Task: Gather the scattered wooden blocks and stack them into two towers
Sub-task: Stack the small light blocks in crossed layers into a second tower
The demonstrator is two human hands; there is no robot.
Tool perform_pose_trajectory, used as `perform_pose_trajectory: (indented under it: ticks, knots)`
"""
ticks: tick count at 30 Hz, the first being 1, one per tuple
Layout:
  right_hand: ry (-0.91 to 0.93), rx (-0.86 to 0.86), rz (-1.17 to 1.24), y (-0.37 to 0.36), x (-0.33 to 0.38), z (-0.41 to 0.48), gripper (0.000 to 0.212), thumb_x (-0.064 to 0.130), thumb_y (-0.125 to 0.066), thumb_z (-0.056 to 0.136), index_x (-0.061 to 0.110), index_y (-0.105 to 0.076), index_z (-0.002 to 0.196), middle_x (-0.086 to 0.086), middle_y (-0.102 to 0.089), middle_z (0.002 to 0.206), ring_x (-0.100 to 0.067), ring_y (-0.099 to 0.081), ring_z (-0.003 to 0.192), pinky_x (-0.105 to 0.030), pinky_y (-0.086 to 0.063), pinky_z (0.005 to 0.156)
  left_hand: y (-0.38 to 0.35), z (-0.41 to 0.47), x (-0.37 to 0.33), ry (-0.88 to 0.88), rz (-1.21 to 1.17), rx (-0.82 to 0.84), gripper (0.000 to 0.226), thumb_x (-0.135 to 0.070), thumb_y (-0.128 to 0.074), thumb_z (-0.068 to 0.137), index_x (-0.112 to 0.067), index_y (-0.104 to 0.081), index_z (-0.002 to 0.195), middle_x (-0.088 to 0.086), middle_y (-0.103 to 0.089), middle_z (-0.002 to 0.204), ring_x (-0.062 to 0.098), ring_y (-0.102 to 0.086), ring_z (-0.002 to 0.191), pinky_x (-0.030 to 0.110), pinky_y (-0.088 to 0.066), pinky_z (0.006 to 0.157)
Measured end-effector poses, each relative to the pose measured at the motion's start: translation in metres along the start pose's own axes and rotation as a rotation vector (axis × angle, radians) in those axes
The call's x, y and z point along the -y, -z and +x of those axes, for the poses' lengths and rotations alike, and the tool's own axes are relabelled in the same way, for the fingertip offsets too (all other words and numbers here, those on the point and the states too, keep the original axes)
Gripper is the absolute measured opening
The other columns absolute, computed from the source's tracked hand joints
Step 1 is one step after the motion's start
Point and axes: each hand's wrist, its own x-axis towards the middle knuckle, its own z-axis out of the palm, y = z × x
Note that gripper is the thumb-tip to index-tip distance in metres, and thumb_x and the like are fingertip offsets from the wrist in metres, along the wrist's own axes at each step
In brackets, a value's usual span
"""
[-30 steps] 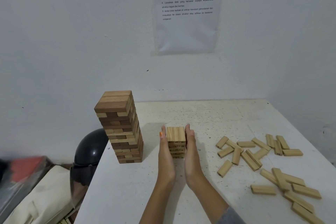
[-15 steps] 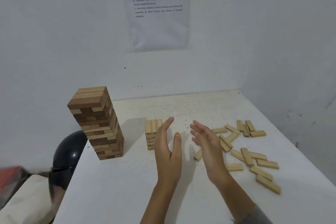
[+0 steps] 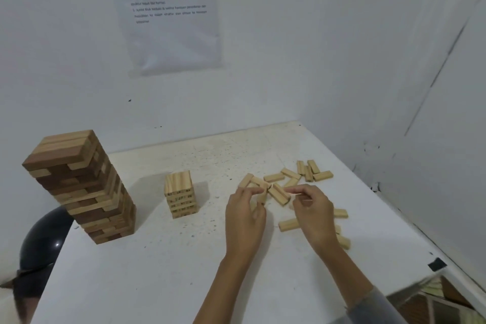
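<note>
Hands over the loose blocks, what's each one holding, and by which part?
The left hand grips a light block by its lower end. The right hand curls beside another block; hold cannot be told.

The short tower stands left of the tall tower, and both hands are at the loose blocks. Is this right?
Not quite. The head view shows the short tower to the right of the tall tower. The left hand and right hand are at the loose blocks.

My left hand: forearm bare, back of hand up, fingers curled, pinching a wooden block. My right hand: just beside it, grey sleeve on the forearm, fingers bent forward; grip unclear.
</note>
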Motion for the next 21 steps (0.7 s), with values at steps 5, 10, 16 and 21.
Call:
perform_pose_trajectory:
  ticks: [5, 10, 16, 21]
  knots:
    - [0.029, 0.019, -0.34, 0.017, -0.03, 0.012, 0.027, 0.002, -0.06, 0.088, 0.016, -0.065, 0.111, -0.002, -0.046, 0.106, -0.025, -0.048, 0.105, -0.03, -0.045, 0.085, -0.009, 0.0, 0.006, 0.071, 0.263, 0.066, 0.04, -0.008, -0.059, 0.089, -0.015, -0.056, 0.128, 0.003, -0.054, 0.126, 0.02, -0.049, 0.114, 0.028, -0.038, 0.092]
    - [0.009, 0.083, -0.308, 0.029, -0.036, 0.014, 0.03, 0.01, -0.063, 0.091, 0.011, -0.06, 0.121, -0.005, -0.054, 0.104, -0.012, -0.052, 0.091, -0.013, -0.041, 0.075, -0.015, -0.002, 0.008, 0.089, 0.244, 0.021, 0.038, 0.001, -0.056, 0.091, -0.007, -0.056, 0.127, 0.011, -0.054, 0.122, 0.025, -0.051, 0.11, 0.03, -0.043, 0.086]
    - [-0.027, 0.052, -0.053, 0.037, -0.033, 0.012, 0.03, 0.01, -0.065, 0.09, 0.013, -0.063, 0.12, 0.001, -0.059, 0.089, -0.01, -0.06, 0.072, -0.017, -0.051, 0.067, -0.018, -0.001, -0.001, 0.115, -0.013, -0.039, 0.026, -0.01, -0.054, 0.096, -0.01, -0.056, 0.121, 0.005, -0.057, 0.106, 0.022, -0.055, 0.097, 0.033, -0.048, 0.084]
    - [-0.102, -0.055, 0.179, 0.054, -0.023, 0.016, 0.029, 0.009, -0.058, 0.094, 0.02, -0.057, 0.12, 0.002, -0.058, 0.091, -0.008, -0.065, 0.076, -0.018, -0.053, 0.061, -0.027, -0.004, -0.013, 0.128, -0.24, -0.015, 0.021, -0.013, -0.048, 0.1, -0.014, -0.058, 0.119, 0.0, -0.061, 0.093, 0.005, -0.052, 0.072, 0.011, -0.042, 0.065]
